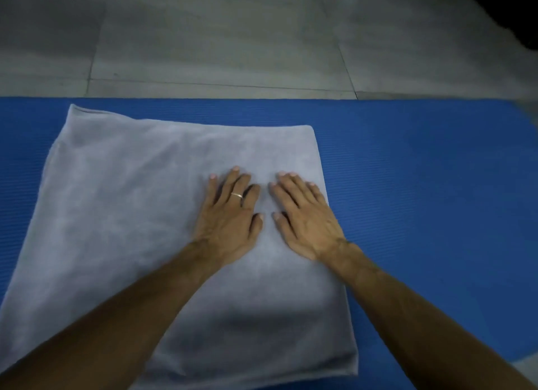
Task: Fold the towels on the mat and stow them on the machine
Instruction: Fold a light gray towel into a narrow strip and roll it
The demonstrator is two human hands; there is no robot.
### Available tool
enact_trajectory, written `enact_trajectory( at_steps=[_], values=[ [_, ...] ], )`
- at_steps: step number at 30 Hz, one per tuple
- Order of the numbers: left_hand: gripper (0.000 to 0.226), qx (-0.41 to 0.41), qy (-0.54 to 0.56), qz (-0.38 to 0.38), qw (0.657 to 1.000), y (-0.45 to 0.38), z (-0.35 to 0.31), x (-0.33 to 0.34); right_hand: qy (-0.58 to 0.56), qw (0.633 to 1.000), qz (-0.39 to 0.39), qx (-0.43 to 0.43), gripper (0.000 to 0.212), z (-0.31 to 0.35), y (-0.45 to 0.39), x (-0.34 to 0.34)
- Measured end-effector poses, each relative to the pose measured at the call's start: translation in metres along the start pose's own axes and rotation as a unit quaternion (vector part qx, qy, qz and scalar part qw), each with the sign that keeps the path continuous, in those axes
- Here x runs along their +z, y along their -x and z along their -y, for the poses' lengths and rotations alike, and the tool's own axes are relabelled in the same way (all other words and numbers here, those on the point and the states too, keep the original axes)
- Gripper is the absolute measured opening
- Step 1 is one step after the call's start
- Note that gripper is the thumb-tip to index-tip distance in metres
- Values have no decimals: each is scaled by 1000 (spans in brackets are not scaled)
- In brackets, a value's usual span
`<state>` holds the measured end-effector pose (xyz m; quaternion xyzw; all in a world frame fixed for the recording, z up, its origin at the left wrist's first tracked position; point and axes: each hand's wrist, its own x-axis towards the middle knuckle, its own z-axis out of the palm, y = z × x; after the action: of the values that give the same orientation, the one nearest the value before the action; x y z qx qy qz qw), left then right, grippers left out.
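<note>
**Head view: both palms flat on the towel, smoothing between folds**

Head camera looks down at a grey towel [139, 215] spread on the blue mat [422, 171], grey floor tiles [233, 40] beyond the mat's far edge. Left hand [230, 217], a ring [236, 195] on one finger, lies palm down with fingers straight and spread, gripping nothing. Right hand [305, 217] sits just beside it, equally flat and open, fingertips near the towel's right edge. Both press the cloth; neither pinches it.

This reads as the smoothing step of a fold, with more folding likely to come. The next move calls for taking hold of an edge or two corners and carrying them squarely across so the edges meet.

Soft and plush, the towel lies mostly flat. Its right side looks crisp and straight; the far left corner juts out unevenly. No machine in view.
</note>
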<state>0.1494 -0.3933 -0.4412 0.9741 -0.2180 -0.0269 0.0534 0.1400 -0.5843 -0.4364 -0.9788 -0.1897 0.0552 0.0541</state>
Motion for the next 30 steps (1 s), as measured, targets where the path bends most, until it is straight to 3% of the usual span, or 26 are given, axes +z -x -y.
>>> enact_trajectory(
  at_steps=[3, 8, 9, 11, 13, 15, 17, 18, 21, 23, 26, 30],
  values=[
    [76, -42, -11, 21, 999, -24, 9, 4, 33, 996, 69, -41, 69, -43, -52, -5],
    [84, -42, 19, 51, 998, -26, 9, 3, 62, 983, 118, 125, 70, -102, -117, -35],
    [85, -46, 18, 57, 997, -28, 9, 2, 82, 987, 91, 100, 68, -99, -119, -36],
    [85, -50, 9, 63, 997, -30, 9, 0, 96, 993, 64, -33, 67, -88, -105, -42],
    [85, -50, -9, 72, 996, -29, 9, 1, 112, 976, 121, -139, 66, -99, -84, -39],
    [84, -51, -28, 78, 995, -29, 9, 3, 109, 980, 164, -32, 68, -131, -86, -42],
    [85, -64, -31, 67, 995, -29, 9, 2, 96, 983, 135, 84, 66, -156, -101, -46],
    [85, -68, -26, 64, 995, -30, 7, 0, 99, 985, 111, 87, 63, -159, -102, -48],
    [82, -100, 2, 47, 994, -27, -5, -1, 48, 998, 30, -38, 63, -143, -78, -46],
    [76, -135, 51, -9, 989, -19, -36, -4, 40, 989, 57, -134, 70, -129, -58, -43],
    [63, -154, 107, -67, 980, 4, -114, -7, 55, 981, 68, -174, 69, -127, -52, -40],
    [64, -200, 107, 34, 973, 21, -182, -6, 49, 984, 43, -165, 61, -130, -60, -35]
  ],
)
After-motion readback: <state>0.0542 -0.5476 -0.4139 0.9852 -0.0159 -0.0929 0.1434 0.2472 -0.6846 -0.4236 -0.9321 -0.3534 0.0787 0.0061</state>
